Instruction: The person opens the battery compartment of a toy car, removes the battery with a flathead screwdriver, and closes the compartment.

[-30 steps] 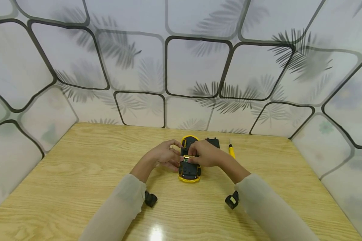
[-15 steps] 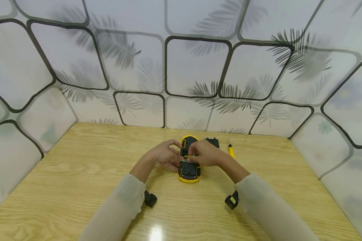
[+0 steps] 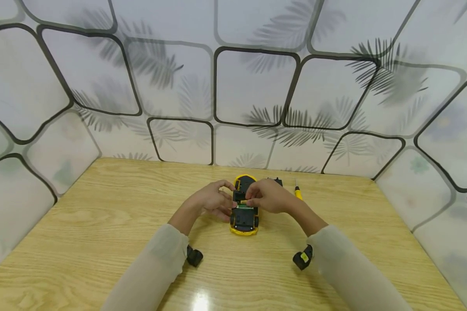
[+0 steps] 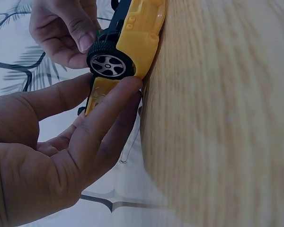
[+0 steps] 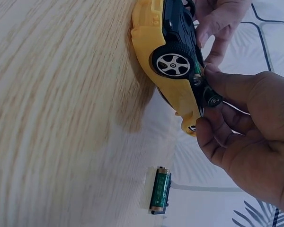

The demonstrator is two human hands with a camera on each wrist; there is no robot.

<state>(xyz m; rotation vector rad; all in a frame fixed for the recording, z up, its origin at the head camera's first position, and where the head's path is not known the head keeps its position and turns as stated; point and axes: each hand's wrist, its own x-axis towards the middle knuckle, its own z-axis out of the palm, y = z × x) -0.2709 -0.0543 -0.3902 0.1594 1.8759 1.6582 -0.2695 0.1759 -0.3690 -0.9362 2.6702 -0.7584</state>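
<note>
**Toy car (image 3: 244, 219) is lying underside up, held battery (image 5: 214, 99) sitting crosswise to its long axis**

Head view: The toy car is resting on the table (image 3: 101, 242) ahead of the person, between the 2 hands. Its long axis is running straight away from the person; which end is the nose cannot be told. The left hand (image 3: 214, 201) is gripping the left flank. The right hand (image 3: 270, 196) is hovering over the mid-body bay from the right and, as judged, is lying nearer to it. A black cover (image 3: 279, 181) is showing beyond that hand; a screwdriver (image 3: 298, 193) is lying farther right, tip pointing away.

Left wrist view: The left hand is clasping the yellow shell between thumb and fingers, just beside a wheel (image 4: 109, 65).

Right wrist view: The right hand is pinching the held battery, whose end is facing the camera. The relation judged decisive is battery against bay: crosswise, at its edge; contact and polarity cannot be told. What looks like a green cell (image 5: 197, 69) is lying within the bay. 1 spare battery (image 5: 160, 189) is lying well apart, a dark piece behind it.
</note>
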